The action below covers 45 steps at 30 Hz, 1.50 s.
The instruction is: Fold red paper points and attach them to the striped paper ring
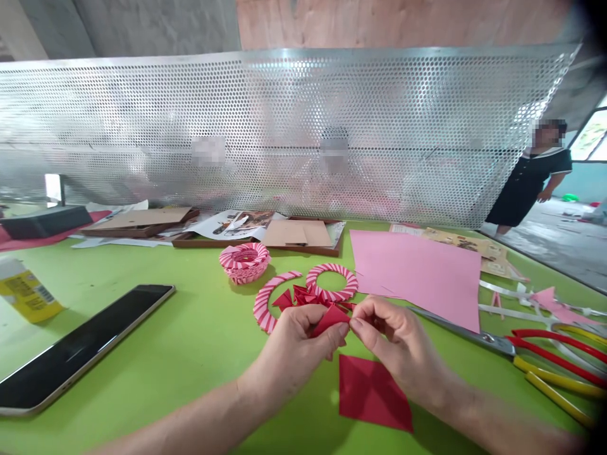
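My left hand (289,354) and my right hand (396,341) pinch a folded piece of red paper (329,321) between their fingertips, above the green table (199,322). Just below my right hand lies a flat red paper square (372,393). Beyond my left hand sits a small heap of folded red paper triangles (303,296), partly hidden by my fingers. A striped pink-and-red paper ring (332,282), a curved striped paper arc (269,302) and a small woven paper bowl (244,263) stand close to that heap.
A large pink paper sheet (417,278) and long scissors with red and yellow handles (526,357) lie right. A dark tablet (80,344) and a glue bottle (26,291) lie left. Cardboard and trays (298,234) line a perforated metal screen (284,133); a person (528,180) stands beyond.
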{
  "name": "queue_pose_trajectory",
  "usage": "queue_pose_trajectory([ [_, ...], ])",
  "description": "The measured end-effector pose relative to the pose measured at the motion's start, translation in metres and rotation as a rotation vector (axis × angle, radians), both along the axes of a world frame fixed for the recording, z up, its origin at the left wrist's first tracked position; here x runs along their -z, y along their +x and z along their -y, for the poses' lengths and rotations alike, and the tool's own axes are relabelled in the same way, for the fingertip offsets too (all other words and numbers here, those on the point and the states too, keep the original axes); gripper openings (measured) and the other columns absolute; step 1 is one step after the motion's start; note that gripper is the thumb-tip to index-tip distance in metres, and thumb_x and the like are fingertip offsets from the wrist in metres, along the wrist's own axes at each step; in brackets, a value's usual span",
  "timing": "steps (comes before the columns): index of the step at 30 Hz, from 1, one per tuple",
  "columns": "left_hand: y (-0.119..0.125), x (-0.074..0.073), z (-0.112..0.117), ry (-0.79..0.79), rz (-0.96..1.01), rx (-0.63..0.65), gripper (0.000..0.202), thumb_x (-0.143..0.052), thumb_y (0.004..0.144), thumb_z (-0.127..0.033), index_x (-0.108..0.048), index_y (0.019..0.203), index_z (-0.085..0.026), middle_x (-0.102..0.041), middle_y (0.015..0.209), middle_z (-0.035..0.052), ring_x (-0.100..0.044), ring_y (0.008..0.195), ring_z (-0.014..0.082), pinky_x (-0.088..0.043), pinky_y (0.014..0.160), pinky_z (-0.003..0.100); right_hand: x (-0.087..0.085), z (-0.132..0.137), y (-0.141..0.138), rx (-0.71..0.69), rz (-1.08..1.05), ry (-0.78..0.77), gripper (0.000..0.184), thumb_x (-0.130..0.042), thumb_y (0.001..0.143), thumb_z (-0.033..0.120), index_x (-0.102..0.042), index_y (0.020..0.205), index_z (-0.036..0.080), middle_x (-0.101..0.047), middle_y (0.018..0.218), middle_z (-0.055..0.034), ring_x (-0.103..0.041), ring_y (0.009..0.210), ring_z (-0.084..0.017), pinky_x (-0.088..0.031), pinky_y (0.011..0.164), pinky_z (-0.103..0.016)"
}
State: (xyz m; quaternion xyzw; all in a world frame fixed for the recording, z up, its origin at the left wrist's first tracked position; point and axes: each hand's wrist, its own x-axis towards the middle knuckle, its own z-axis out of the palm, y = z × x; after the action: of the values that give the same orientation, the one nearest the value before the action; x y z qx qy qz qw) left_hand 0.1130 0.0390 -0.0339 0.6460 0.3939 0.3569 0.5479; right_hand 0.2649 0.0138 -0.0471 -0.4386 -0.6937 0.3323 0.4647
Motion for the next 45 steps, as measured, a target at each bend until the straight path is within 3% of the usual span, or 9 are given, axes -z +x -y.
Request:
queue_pose_trajectory([
  [10, -0.0026, 0.0032, -0.0023, 0.042, 0.002, 0.049, 0.019, -0.055, 0.072, -0.028, -0.057, 0.061, -0.013, -0.049, 0.054, -0.0013, -0.040, 0.052, 0.0103, -0.032, 0.049, 0.021, 0.0007, 0.0013, 0.0002, -0.002, 0.070, 0.066, 0.016, -0.043, 0.084, 0.022, -0.049, 0.070, 0.017, -0.047, 0.064, 0.0016, -0.044, 0.058, -0.012, -0.038, 0.053, -0.023],
  [17, -0.0017, -0.0007, -0.0028, -0.062, 0.064, 0.088, 0.018, -0.055, 0.073, -0.024, -0.061, 0.063, -0.011, -0.056, 0.057, 0.0007, -0.048, 0.052, 0.0106, -0.039, 0.054, 0.022, -0.0008, 0.0010, 0.0000, 0.016, 0.060, 0.023, 0.021, -0.042, 0.086, 0.027, -0.049, 0.069, 0.017, -0.050, 0.064, 0.0010, -0.046, 0.059, -0.012, -0.038, 0.054, -0.023],
  [21, -0.0018, -0.0004, -0.0038, -0.084, 0.142, 0.070, 0.017, -0.059, 0.071, -0.022, -0.061, 0.060, -0.010, -0.056, 0.056, 0.0006, -0.048, 0.054, 0.0101, -0.039, 0.055, 0.021, 0.0017, 0.0010, -0.0007, 0.030, 0.008, -0.068, 0.023, -0.045, 0.084, 0.031, -0.052, 0.069, 0.016, -0.052, 0.063, 0.0009, -0.044, 0.057, -0.011, -0.036, 0.052, -0.022],
  [25, -0.0020, 0.0006, -0.0052, -0.108, 0.181, 0.071, 0.016, -0.060, 0.071, -0.021, -0.063, 0.061, -0.009, -0.058, 0.058, 0.0023, -0.046, 0.053, 0.0096, -0.038, 0.053, 0.021, 0.0034, -0.0004, -0.0009, 0.026, -0.072, -0.116, 0.025, -0.046, 0.084, 0.033, -0.053, 0.066, 0.016, -0.044, 0.056, 0.0039, -0.037, 0.051, -0.009, -0.032, 0.047, -0.020],
  [32, -0.0035, 0.0002, -0.0061, -0.095, 0.146, 0.013, 0.018, -0.056, 0.074, -0.022, -0.062, 0.065, -0.008, -0.060, 0.063, 0.0045, -0.045, 0.054, 0.0096, -0.036, 0.053, 0.023, 0.0051, -0.0060, 0.0042, 0.061, -0.197, -0.167, 0.027, -0.040, 0.086, 0.033, -0.058, 0.075, 0.017, -0.049, 0.062, 0.0013, -0.046, 0.061, -0.012, -0.035, 0.056, -0.023],
  [37, -0.0035, 0.0029, -0.0062, -0.097, 0.160, 0.027, 0.018, -0.057, 0.074, -0.023, -0.062, 0.064, -0.008, -0.058, 0.061, 0.0032, -0.045, 0.054, 0.0095, -0.037, 0.053, 0.023, 0.0020, -0.0039, 0.0011, -0.015, -0.162, -0.167, 0.022, -0.047, 0.083, 0.031, -0.056, 0.069, 0.016, -0.045, 0.058, 0.0032, -0.039, 0.054, -0.010, -0.033, 0.050, -0.021],
  [41, -0.0026, 0.0039, -0.0065, -0.095, 0.151, 0.034, 0.018, -0.058, 0.073, -0.023, -0.062, 0.063, -0.009, -0.059, 0.060, 0.0029, -0.045, 0.052, 0.0090, -0.037, 0.052, 0.022, 0.0004, -0.0018, -0.0001, 0.008, -0.109, -0.128, 0.020, -0.047, 0.083, 0.026, -0.053, 0.068, 0.016, -0.042, 0.057, 0.0043, -0.035, 0.051, -0.009, -0.030, 0.047, -0.020],
  [45, -0.0026, 0.0031, -0.0068, -0.084, 0.140, 0.021, 0.018, -0.058, 0.073, -0.024, -0.063, 0.064, -0.009, -0.059, 0.060, 0.0028, -0.046, 0.053, 0.0090, -0.038, 0.053, 0.021, -0.0005, -0.0021, 0.0019, 0.002, -0.094, -0.113, 0.023, -0.043, 0.085, 0.029, -0.053, 0.068, 0.017, -0.045, 0.061, 0.0028, -0.040, 0.058, -0.011, -0.034, 0.054, -0.021],
])
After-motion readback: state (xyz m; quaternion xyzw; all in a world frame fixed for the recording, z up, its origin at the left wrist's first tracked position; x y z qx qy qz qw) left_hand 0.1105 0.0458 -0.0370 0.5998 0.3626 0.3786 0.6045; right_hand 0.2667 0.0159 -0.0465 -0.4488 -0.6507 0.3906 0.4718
